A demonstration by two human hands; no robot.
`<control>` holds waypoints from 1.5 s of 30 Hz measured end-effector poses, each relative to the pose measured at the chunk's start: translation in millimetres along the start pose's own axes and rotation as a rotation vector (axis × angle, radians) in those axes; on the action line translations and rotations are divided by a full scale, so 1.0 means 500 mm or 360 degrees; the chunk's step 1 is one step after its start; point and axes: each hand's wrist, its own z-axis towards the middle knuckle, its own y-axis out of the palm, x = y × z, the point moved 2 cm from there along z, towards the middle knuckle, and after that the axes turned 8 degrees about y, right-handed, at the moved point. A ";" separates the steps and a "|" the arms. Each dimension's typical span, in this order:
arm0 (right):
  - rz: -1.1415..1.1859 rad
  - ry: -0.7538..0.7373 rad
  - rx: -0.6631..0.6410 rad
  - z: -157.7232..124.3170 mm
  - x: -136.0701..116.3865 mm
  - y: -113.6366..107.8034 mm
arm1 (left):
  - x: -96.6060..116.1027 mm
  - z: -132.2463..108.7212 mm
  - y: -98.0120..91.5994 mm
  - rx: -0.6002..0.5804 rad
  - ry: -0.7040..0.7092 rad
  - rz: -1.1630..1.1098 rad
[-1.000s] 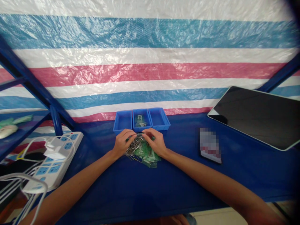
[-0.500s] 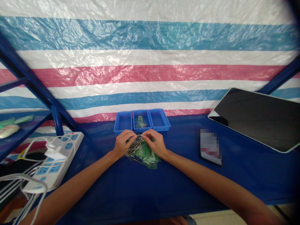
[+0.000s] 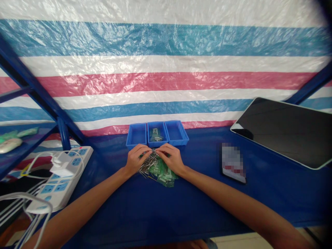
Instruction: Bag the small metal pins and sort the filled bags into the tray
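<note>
My left hand [image 3: 136, 159] and my right hand [image 3: 172, 157] meet fingertip to fingertip just in front of the blue bins. Both are closed in a pinch at a small item between them, too small to make out. Under and between them lies a heap of thin metal pins [image 3: 148, 164]. Green plastic packets [image 3: 165, 174] lie beside the heap, partly beneath my right hand. The middle blue bin [image 3: 157, 142] holds a few small packets [image 3: 156, 135]. Nothing shows inside the left bin [image 3: 137, 134] or the right bin [image 3: 176, 132].
A phone [image 3: 233, 162] lies on the blue table [image 3: 160, 214] at the right, with a large dark-screened tablet [image 3: 285, 133] behind it. At the left are a white power strip [image 3: 70, 183] with cables and a blue metal frame [image 3: 44, 91]. Striped sheeting hangs behind.
The fingertips of my right hand have shifted slightly left, closer to those of my left hand. The bins, heap and packets look unchanged.
</note>
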 end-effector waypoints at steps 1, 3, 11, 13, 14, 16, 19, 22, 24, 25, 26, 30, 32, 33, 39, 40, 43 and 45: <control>-0.0003 -0.0010 -0.0002 0.000 0.000 0.000 | 0.000 0.000 0.000 0.0012 0.0000 0.0000; -0.0014 -0.0016 -0.0004 0.001 0.000 0.000 | 0.000 -0.002 0.000 0.0039 -0.0005 0.0005; -0.0027 0.0011 0.0036 -0.001 -0.001 -0.001 | 0.000 -0.006 -0.006 0.0053 -0.0101 -0.0052; -0.0033 0.0017 0.0034 -0.002 -0.001 -0.001 | 0.002 -0.006 -0.007 0.0086 -0.0061 -0.0063; -0.0034 0.0018 0.0035 -0.002 -0.001 -0.001 | 0.002 -0.006 -0.006 0.0094 -0.0047 -0.0059; -0.0036 0.0021 0.0041 -0.001 -0.002 -0.002 | 0.003 -0.006 -0.006 0.0095 -0.0048 -0.0049; -0.0031 0.0025 0.0039 0.000 -0.005 -0.003 | 0.003 -0.005 -0.006 0.0087 -0.0112 -0.0022; -0.0021 0.0027 0.0025 0.000 -0.007 -0.003 | 0.003 -0.003 -0.007 0.0065 -0.0172 0.0034; -0.0021 0.0019 0.0020 -0.001 -0.006 -0.003 | 0.002 -0.003 -0.007 0.0049 -0.0184 0.0063; -0.0021 0.0010 0.0022 -0.001 -0.006 -0.003 | 0.001 -0.004 -0.006 0.0040 -0.0187 0.0075; -0.0021 0.0000 0.0026 -0.001 -0.005 -0.003 | 0.000 -0.004 -0.006 0.0029 -0.0188 0.0085; -0.0025 -0.0024 0.0026 -0.001 -0.004 -0.002 | -0.001 -0.004 -0.004 -0.0009 -0.0145 0.0106; -0.0034 -0.0026 0.0020 -0.001 -0.005 -0.002 | -0.001 -0.003 -0.004 -0.0037 -0.0103 0.0123; -0.0038 -0.0027 0.0019 -0.002 -0.005 -0.003 | -0.001 -0.003 -0.004 -0.0049 -0.0087 0.0132; -0.0035 -0.0023 0.0024 -0.003 -0.005 -0.004 | -0.003 -0.003 -0.003 0.0013 -0.0046 0.0116; -0.0031 -0.0025 0.0028 -0.003 -0.005 -0.004 | -0.004 -0.003 -0.003 0.0026 -0.0046 0.0103; -0.0025 -0.0034 0.0036 -0.003 -0.005 -0.004 | -0.007 -0.004 -0.001 0.0064 -0.0050 0.0088; -0.0028 -0.0042 0.0040 -0.004 -0.004 -0.004 | -0.009 -0.006 0.000 0.0076 -0.0045 0.0109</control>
